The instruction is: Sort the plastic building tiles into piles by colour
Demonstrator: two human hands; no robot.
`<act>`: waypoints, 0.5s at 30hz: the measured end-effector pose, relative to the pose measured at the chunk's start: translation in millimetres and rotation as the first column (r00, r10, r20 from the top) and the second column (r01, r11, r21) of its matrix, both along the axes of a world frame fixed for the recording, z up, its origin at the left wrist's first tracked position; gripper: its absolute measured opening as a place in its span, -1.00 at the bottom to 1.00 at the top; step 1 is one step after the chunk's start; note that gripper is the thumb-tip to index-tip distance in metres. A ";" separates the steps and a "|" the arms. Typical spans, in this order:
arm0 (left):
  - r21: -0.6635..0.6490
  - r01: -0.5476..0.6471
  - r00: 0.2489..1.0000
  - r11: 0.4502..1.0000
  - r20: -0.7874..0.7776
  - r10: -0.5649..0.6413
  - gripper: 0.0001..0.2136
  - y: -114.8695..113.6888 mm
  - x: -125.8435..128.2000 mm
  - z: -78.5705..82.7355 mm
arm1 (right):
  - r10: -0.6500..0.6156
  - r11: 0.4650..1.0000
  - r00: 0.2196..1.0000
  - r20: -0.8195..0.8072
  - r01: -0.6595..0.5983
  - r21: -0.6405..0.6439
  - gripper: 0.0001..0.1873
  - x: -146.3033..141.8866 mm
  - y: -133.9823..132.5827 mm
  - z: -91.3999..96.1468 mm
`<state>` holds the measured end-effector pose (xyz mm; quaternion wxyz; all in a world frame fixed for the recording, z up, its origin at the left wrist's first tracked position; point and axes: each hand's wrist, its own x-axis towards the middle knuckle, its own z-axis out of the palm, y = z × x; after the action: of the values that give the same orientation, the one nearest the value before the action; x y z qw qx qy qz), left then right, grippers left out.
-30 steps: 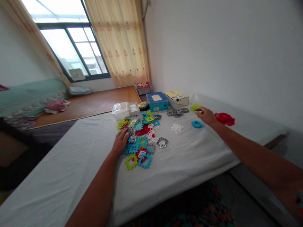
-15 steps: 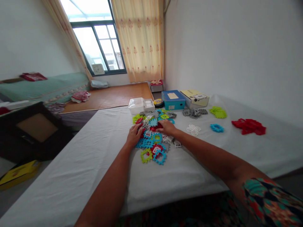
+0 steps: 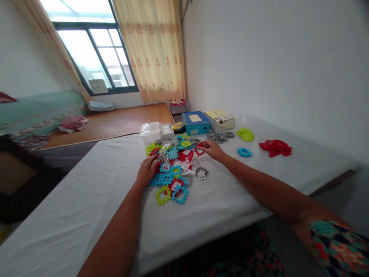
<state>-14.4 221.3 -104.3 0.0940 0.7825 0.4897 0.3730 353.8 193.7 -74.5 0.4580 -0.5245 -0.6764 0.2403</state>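
Observation:
My right hand (image 3: 212,150) is at the right edge of a heap of plastic building pieces, its fingers closed on a red notched square piece (image 3: 198,150). My left hand (image 3: 146,170) lies at the heap's left side, fingers stretched out and touching red pieces there. The heap mixes blue, red, lime green, grey and white parts. A blue frame piece (image 3: 180,195) and a lime green frame piece (image 3: 163,195) lie at its near edge. Small white window pieces (image 3: 202,176) are scattered over it.
Right of the heap lie a grey pile (image 3: 221,137), a lime green pile (image 3: 245,134), a blue piece (image 3: 244,152) and a red pile (image 3: 276,148). Behind stand a clear plastic box (image 3: 150,132), a blue box (image 3: 196,123) and a yellow box (image 3: 220,120).
My right hand has moved from inside the heap to its right edge with a red piece. The view has swung to the right. The white pile is now hidden by my right hand and arm.

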 end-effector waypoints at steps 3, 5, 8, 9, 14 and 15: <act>-0.004 0.008 1.000 1.000 -0.016 -0.008 -0.51 5.3 -3.2 -1.5 | -0.216 0.976 0.972 0.095 0.218 -0.008 -0.73 71.3 -16.7 7.9; -0.002 0.004 1.000 1.000 -0.028 -0.004 -0.50 8.8 -4.8 -2.6 | -0.372 0.927 0.919 0.132 0.375 0.006 -0.72 126.0 -30.5 15.1; -0.007 -0.005 0.999 1.000 -0.048 0.005 -0.50 12.0 -6.0 -3.3 | -0.658 0.749 0.731 0.179 0.661 0.053 -0.68 209.3 -53.7 22.8; -0.010 -0.013 0.999 1.000 -0.050 0.012 -0.50 12.5 -6.1 -3.3 | -0.745 0.657 0.630 0.219 0.750 0.078 -0.67 234.7 -61.4 23.6; -0.005 -0.022 0.999 1.000 -0.050 0.022 -0.50 13.0 -6.4 -2.3 | -0.844 0.417 0.362 0.396 0.907 0.060 -0.54 318.2 -92.8 19.1; -0.003 -0.021 0.999 1.000 -0.049 0.021 -0.50 12.8 -6.2 -2.0 | -0.829 0.412 0.352 0.434 0.910 0.047 -0.55 323.9 -96.9 18.9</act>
<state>-20.6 234.1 -106.3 0.0794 0.7859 0.5007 0.3539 677.7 96.8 -55.6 0.3134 -0.8828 -0.3396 -0.0841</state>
